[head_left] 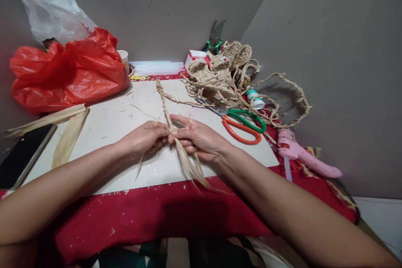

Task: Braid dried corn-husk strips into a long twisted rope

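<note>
A thin braid of dried husk [163,105] runs away from me across the white board [109,130], its far end joined to a cord leading toward the pile. My left hand [153,135] pinches the braid's near end from the left. From the right, my right hand [196,136] closes thumb and fingers on the same spot. Loose husk strands [187,163] fan out below my right hand, toward the board's front edge. A stray fibre sticks out beneath my left hand. The exact crossing of strands is hidden by my fingertips.
At the back right lies a heap of braided cord [220,75], with scissors [243,125] in front and pruning shears [215,37] behind. A pink glue gun [304,155] rests at right. A red plastic bag [72,71], husk strips [67,138] and a phone [25,155] occupy the left.
</note>
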The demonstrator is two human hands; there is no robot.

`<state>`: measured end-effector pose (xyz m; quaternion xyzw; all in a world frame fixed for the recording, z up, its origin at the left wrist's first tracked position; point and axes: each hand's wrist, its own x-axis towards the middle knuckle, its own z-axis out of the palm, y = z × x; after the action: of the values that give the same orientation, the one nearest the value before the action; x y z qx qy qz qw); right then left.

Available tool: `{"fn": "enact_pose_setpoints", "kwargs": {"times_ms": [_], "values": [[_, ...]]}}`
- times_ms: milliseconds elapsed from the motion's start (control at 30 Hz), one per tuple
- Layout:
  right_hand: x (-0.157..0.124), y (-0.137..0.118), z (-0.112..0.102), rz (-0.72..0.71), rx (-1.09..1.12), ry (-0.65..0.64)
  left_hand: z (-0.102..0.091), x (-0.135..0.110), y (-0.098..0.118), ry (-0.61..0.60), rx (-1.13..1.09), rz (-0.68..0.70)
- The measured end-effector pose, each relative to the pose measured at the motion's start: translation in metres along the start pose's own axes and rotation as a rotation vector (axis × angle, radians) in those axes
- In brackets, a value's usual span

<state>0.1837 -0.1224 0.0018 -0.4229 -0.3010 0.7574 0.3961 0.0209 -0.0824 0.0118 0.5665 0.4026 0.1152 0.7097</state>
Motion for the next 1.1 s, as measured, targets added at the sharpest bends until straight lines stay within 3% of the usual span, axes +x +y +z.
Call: {"fn": "enact_pose_setpoints", "kwargs": {"times_ms": [267,467,667,867,1100], "values": [[0.0,0.0,-0.004,-0.089,-0.185,0.025,-0.002,0.003,-0.007,0.048,0.274,0.25],[0.0,0.005,-0.006,-0.25,-0.417,0.01,-0.001,0.002,-0.005,-0.011,0.1,0.049],[-0.001,0.016,-0.004,-0.383,-0.734,0.122,0.001,0.004,-0.006,-0.03,-0.043,-0.067],[-0.005,0.012,-0.009,-0.434,-1.037,0.129,0.007,0.005,-0.005,0.1,-0.035,-0.047],[-0.007,0.002,-0.014,-0.5,-1.108,0.093,0.008,0.004,-0.009,0.144,0.006,-0.029]]}}
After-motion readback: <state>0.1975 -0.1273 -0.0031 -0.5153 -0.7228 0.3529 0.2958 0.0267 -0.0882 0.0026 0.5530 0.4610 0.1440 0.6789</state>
